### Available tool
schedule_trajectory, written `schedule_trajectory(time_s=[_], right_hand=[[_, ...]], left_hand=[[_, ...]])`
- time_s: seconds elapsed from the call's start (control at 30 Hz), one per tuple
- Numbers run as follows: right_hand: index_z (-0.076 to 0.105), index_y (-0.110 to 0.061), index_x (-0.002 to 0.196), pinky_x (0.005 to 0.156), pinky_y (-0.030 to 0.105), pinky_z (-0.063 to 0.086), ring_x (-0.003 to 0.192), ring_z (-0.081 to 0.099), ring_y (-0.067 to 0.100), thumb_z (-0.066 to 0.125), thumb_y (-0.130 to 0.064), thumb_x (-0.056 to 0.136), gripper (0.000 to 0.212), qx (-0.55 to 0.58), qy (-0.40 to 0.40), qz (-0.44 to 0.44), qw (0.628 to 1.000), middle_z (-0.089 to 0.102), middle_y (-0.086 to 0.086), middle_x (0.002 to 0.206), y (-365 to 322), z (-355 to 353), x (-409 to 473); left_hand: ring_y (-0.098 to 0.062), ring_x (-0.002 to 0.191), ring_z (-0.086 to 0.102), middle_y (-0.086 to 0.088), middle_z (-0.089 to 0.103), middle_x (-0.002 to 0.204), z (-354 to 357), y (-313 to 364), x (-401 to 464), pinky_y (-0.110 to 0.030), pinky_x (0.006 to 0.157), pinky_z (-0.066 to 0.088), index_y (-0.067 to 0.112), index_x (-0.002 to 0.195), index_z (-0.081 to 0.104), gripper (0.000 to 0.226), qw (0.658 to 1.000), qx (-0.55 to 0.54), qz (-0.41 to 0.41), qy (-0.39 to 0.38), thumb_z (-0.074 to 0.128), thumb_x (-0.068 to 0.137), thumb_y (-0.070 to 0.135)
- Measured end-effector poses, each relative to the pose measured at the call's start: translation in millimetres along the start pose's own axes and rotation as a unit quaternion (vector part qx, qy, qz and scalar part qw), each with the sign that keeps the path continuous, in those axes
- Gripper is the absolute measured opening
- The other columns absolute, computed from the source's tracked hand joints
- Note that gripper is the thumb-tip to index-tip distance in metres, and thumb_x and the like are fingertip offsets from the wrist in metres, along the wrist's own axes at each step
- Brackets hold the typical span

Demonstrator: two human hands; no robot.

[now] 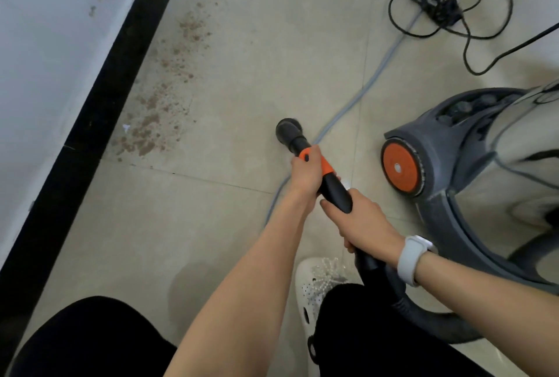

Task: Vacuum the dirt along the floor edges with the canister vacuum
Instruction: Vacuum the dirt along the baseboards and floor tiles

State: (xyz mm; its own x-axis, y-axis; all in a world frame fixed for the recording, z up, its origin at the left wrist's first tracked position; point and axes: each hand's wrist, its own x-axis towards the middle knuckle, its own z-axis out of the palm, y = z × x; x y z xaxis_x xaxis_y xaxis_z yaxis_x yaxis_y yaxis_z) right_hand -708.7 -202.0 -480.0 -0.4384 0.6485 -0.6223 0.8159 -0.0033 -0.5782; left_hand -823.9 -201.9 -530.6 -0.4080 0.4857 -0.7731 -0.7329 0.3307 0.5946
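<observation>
The tiled floor fills most of the frame, met on the left by a white wall with a black baseboard running diagonally from top centre to lower left. At right of the frame sits the canister vacuum, grey with an orange wheel hub, parked close enough for its hose to curve back to the person at lower right. The dirt, a brown scatter, lies in a band just beside the baseboard in the upper-left middle, apparently untouched. A tangle of black cords lies at upper right, well apart. Both hands grip the black wand: the left hand has its fingers wrapped around the orange collar, likely to steer, and the right hand clasps the handle behind it. The round brush nozzle points toward the dirt but sits apart from it.
</observation>
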Motion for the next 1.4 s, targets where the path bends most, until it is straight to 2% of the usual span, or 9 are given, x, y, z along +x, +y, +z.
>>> schedule_trajectory(time_s=[0.17, 0.33, 0.57, 0.67, 0.77, 0.9, 1.03, 1.2, 1.4], right_hand=[[0.048, -0.011, 0.088, 0.048, 0.036, 0.052, 0.044, 0.062, 0.028, 0.056, -0.043, 0.088, 0.033, 0.026, 0.082, 0.047, 0.995, 0.061, 0.010, 0.061, 27.2, -20.8, -1.0], [0.052, -0.006, 0.091, 0.046, 0.034, 0.051, 0.040, 0.059, 0.025, 0.055, -0.042, 0.089, 0.036, 0.071, 0.097, 0.073, 0.990, 0.060, 0.010, 0.059, 40.6, -24.7, 3.1], [0.048, -0.006, 0.088, 0.041, 0.028, 0.042, 0.037, 0.047, 0.022, 0.058, -0.033, 0.091, 0.028, 0.187, 0.009, 0.041, 0.981, 0.051, 0.011, 0.054, 13.6, -24.4, 37.4], [0.049, -0.009, 0.085, 0.043, 0.028, 0.044, 0.040, 0.049, 0.022, 0.058, -0.036, 0.090, 0.028, 0.177, -0.021, 0.033, 0.983, 0.052, 0.010, 0.056, 6.4, -21.0, 40.2], [0.050, -0.008, 0.089, 0.043, 0.029, 0.046, 0.041, 0.052, 0.022, 0.057, -0.040, 0.089, 0.033, 0.146, 0.021, 0.047, 0.988, 0.055, 0.010, 0.060, 11.9, -19.2, 34.9], [0.051, -0.008, 0.091, 0.046, 0.032, 0.050, 0.043, 0.055, 0.024, 0.056, -0.038, 0.089, 0.030, 0.148, 0.099, 0.076, 0.981, 0.056, 0.012, 0.063, 15.0, -28.2, 36.0], [0.051, -0.009, 0.090, 0.045, 0.030, 0.047, 0.042, 0.050, 0.021, 0.057, -0.036, 0.091, 0.027, 0.212, 0.034, 0.068, 0.974, 0.051, 0.010, 0.058, -0.1, -35.0, 44.9], [0.048, -0.013, 0.088, 0.045, 0.027, 0.045, 0.042, 0.052, 0.022, 0.057, -0.042, 0.088, 0.030, 0.155, 0.021, 0.040, 0.987, 0.055, 0.011, 0.066, -26.1, -6.2, 47.7], [0.047, -0.014, 0.087, 0.045, 0.028, 0.046, 0.041, 0.052, 0.021, 0.057, -0.037, 0.088, 0.026, 0.109, -0.007, -0.016, 0.994, 0.055, 0.010, 0.063, -52.3, 3.8, 53.1]], left_hand=[[-0.028, 0.079, 0.060, -0.016, 0.056, 0.092, 50.9, -22.2, 2.9, -0.040, 0.075, 0.056, -0.004, 0.129, 0.038, 0.066, 0.994, 0.070, -0.024, -0.078, 0.054, 0.087, 0.044], [-0.014, 0.069, 0.054, -0.005, 0.054, 0.084, 63.6, -39.9, 9.5, -0.025, 0.058, 0.045, -0.001, 0.119, 0.048, 0.043, 0.987, 0.119, -0.024, -0.108, 0.051, 0.096, 0.035], [-0.016, 0.068, 0.052, -0.003, 0.052, 0.074, 50.0, 0.4, 20.6, -0.029, 0.067, 0.046, 0.015, 0.077, 0.047, 0.027, 0.990, 0.126, 0.051, -0.036, 0.045, 0.098, 0.031], [-0.018, 0.072, 0.053, -0.003, 0.053, 0.076, 37.1, 5.5, 22.0, -0.034, 0.078, 0.048, 0.017, 0.077, 0.047, 0.027, 0.991, 0.124, 0.054, -0.017, 0.043, 0.099, 0.032], [-0.015, 0.068, 0.052, -0.004, 0.053, 0.076, 42.9, -0.4, 17.8, -0.031, 0.072, 0.047, 0.014, 0.079, 0.050, 0.027, 0.989, 0.130, 0.047, -0.050, 0.044, 0.099, 0.031], [-0.019, 0.074, 0.052, -0.007, 0.054, 0.086, 72.4, 3.4, 20.7, -0.029, 0.067, 0.045, 0.003, 0.113, 0.053, 0.036, 0.979, 0.181, 0.010, -0.096, 0.043, 0.099, 0.035], [-0.024, 0.086, 0.054, -0.011, 0.055, 0.099, 69.3, 22.3, 24.7, -0.034, 0.077, 0.047, 0.000, 0.127, 0.044, 0.048, 0.980, 0.182, 0.002, -0.077, 0.044, 0.097, 0.038], [-0.017, 0.070, 0.051, -0.005, 0.052, 0.079, 19.3, 44.2, 23.3, -0.027, 0.063, 0.044, 0.013, 0.081, 0.049, 0.024, 0.988, 0.140, 0.029, -0.066, 0.043, 0.099, 0.029], [-0.014, 0.070, 0.052, -0.002, 0.052, 0.078, -12.8, 64.3, 21.1, -0.026, 0.063, 0.044, 0.013, 0.089, 0.052, 0.022, 0.991, 0.100, 0.070, -0.047, 0.043, 0.099, 0.029]])
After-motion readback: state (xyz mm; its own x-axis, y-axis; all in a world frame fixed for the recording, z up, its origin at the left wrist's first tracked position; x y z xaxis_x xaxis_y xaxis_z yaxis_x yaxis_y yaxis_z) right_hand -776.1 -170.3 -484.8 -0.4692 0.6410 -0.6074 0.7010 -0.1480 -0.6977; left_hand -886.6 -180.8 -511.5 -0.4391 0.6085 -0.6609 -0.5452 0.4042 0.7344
